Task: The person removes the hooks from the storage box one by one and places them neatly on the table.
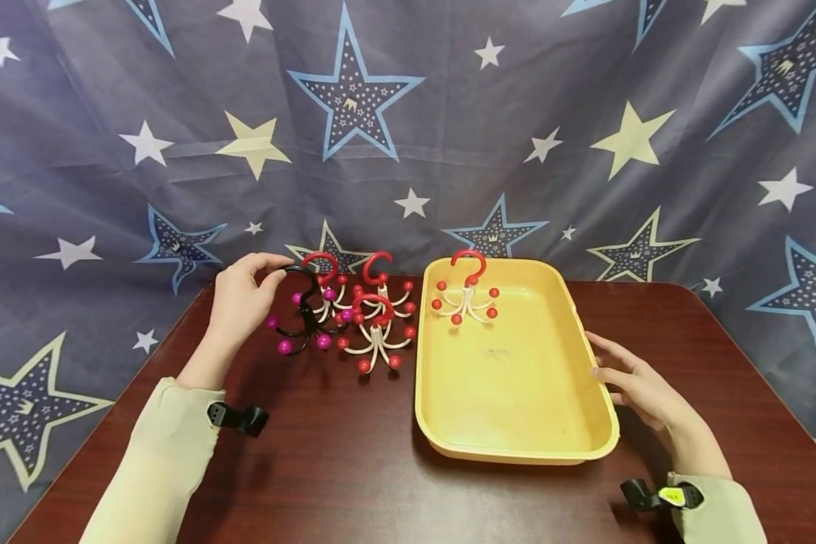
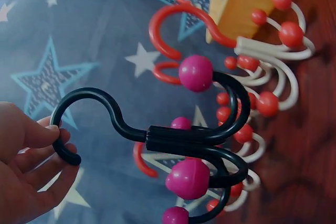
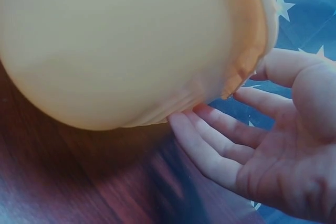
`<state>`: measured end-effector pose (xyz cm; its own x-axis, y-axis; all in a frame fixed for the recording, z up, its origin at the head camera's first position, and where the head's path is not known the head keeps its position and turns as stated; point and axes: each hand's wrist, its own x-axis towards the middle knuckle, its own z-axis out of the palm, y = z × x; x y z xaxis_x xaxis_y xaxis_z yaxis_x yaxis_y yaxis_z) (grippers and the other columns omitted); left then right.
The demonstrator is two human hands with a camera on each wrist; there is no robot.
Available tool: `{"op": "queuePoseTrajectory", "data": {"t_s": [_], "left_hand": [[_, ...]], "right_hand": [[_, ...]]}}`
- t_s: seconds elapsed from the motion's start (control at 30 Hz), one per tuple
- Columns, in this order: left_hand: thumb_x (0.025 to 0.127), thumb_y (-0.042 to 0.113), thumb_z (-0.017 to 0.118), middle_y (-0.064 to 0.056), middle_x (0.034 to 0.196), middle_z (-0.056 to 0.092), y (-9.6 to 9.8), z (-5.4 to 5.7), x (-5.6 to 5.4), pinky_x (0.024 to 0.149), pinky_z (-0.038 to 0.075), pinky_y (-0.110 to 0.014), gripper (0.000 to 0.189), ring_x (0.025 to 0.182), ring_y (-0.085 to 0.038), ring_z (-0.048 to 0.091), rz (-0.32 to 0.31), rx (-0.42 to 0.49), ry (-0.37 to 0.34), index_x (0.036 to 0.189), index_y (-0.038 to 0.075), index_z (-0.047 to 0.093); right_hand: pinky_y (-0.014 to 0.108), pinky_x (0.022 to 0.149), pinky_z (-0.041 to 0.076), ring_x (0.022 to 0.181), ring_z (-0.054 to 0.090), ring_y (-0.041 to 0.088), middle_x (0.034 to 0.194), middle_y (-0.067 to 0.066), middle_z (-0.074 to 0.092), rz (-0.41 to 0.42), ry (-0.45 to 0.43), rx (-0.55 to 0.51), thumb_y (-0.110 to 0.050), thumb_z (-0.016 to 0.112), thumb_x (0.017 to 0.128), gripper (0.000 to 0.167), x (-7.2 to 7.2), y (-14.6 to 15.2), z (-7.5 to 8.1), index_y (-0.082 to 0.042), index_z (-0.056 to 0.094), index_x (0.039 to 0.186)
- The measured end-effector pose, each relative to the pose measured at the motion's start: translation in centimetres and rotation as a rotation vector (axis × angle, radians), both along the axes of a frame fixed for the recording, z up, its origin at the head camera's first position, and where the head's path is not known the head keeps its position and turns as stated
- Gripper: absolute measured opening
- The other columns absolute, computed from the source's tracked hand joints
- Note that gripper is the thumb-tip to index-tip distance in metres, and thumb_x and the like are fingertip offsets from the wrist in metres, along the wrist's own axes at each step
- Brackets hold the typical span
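Observation:
My left hand (image 1: 240,300) pinches the curved top of a black multi-arm hook hanger (image 1: 308,319) between thumb and fingers. The left wrist view shows this hanger (image 2: 176,140) with magenta balls on its arm ends, its hook tip passing between the fingers. Red-and-white hangers (image 1: 377,338) of the same kind stand close together just right of it. Against the right side of a yellow tray (image 1: 517,378) rests my right hand (image 1: 646,393). Seen from the right wrist, its extended fingers (image 3: 210,150) touch the tray's outer wall. One red-and-white hanger (image 1: 467,297) stands inside the tray, toward its back left.
All this is on a dark reddish-brown table (image 1: 326,468). A grey-blue curtain with stars (image 1: 408,113) hangs behind the table's back edge. Black wrist straps (image 1: 241,418) are worn on both arms.

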<state>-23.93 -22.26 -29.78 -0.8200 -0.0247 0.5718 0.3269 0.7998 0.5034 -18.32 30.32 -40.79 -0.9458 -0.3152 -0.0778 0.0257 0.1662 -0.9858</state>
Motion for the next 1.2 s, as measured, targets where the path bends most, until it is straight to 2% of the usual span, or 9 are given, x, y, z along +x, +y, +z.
{"op": "queuePoseTrajectory", "data": {"t_s": [0.17, 0.37, 0.67, 0.8, 0.9, 1.03, 1.2], "left_hand": [[0.084, 0.005, 0.059, -0.014, 0.093, 0.066, -0.9, -1.5, -0.8, 0.063, 0.033, -0.030, 0.017, 0.072, -0.022, 0.050, 0.011, 0.004, -0.030, 0.098, 0.007, 0.069], [0.083, 0.003, 0.059, -0.015, 0.093, 0.067, -1.4, -3.4, -1.7, 0.072, 0.039, -0.038, 0.018, 0.086, -0.029, 0.060, -0.005, 0.008, -0.043, 0.098, 0.006, 0.069], [0.083, 0.005, 0.060, -0.015, 0.096, 0.068, -1.4, -5.0, -1.9, 0.071, 0.038, -0.038, 0.017, 0.085, -0.029, 0.060, -0.008, 0.002, -0.087, 0.098, 0.006, 0.068], [0.083, 0.007, 0.058, -0.014, 0.096, 0.067, -1.1, -5.0, -1.8, 0.065, 0.037, -0.036, 0.018, 0.071, -0.027, 0.054, -0.004, -0.015, -0.099, 0.097, 0.007, 0.068], [0.084, 0.011, 0.056, -0.013, 0.095, 0.067, -0.5, -4.5, -1.9, 0.064, 0.036, -0.034, 0.019, 0.067, -0.023, 0.049, -0.012, -0.018, -0.098, 0.098, 0.006, 0.068], [0.085, 0.015, 0.056, -0.011, 0.095, 0.066, 1.5, -3.4, -2.3, 0.071, 0.044, -0.034, 0.022, 0.078, -0.023, 0.060, -0.054, 0.017, -0.107, 0.103, 0.006, 0.065], [0.085, 0.015, 0.057, -0.011, 0.098, 0.067, 4.7, -2.1, -3.1, 0.075, 0.046, -0.037, 0.023, 0.082, -0.023, 0.062, -0.136, 0.022, -0.119, 0.105, 0.006, 0.065]], "right_hand": [[0.035, 0.069, 0.053, 0.091, 0.061, 0.010, 0.108, -0.004, 0.052, -0.002, 0.004, 0.007, -0.009, 0.049, 0.092, 0.060, 0.1, 0.0, 0.1, -0.012, 0.020, 0.145], [0.036, 0.071, 0.053, 0.092, 0.061, 0.009, 0.108, -0.003, 0.052, -0.010, -0.002, 0.028, -0.011, 0.050, 0.092, 0.062, 0.1, -0.1, 0.2, -0.010, 0.018, 0.145], [0.036, 0.072, 0.053, 0.093, 0.061, 0.010, 0.109, -0.002, 0.052, -0.019, -0.013, 0.030, -0.012, 0.051, 0.092, 0.063, 0.1, -0.1, 0.2, -0.008, 0.017, 0.145], [0.036, 0.072, 0.053, 0.093, 0.061, 0.010, 0.109, -0.002, 0.053, -0.013, -0.011, 0.025, -0.012, 0.050, 0.092, 0.063, 0.1, -0.2, 0.3, -0.009, 0.017, 0.145], [0.036, 0.071, 0.053, 0.093, 0.061, 0.010, 0.109, -0.002, 0.053, -0.021, -0.010, 0.030, -0.012, 0.051, 0.092, 0.063, 0.1, -0.2, 0.4, -0.008, 0.017, 0.145], [0.036, 0.071, 0.053, 0.092, 0.061, 0.010, 0.108, -0.003, 0.053, -0.023, -0.010, 0.028, -0.011, 0.050, 0.092, 0.063, 0.1, -0.1, 0.3, -0.008, 0.017, 0.145], [0.036, 0.071, 0.053, 0.093, 0.061, 0.010, 0.108, -0.004, 0.054, -0.012, -0.015, 0.009, -0.011, 0.050, 0.092, 0.063, 0.0, -0.2, 0.2, -0.008, 0.016, 0.145]]}}
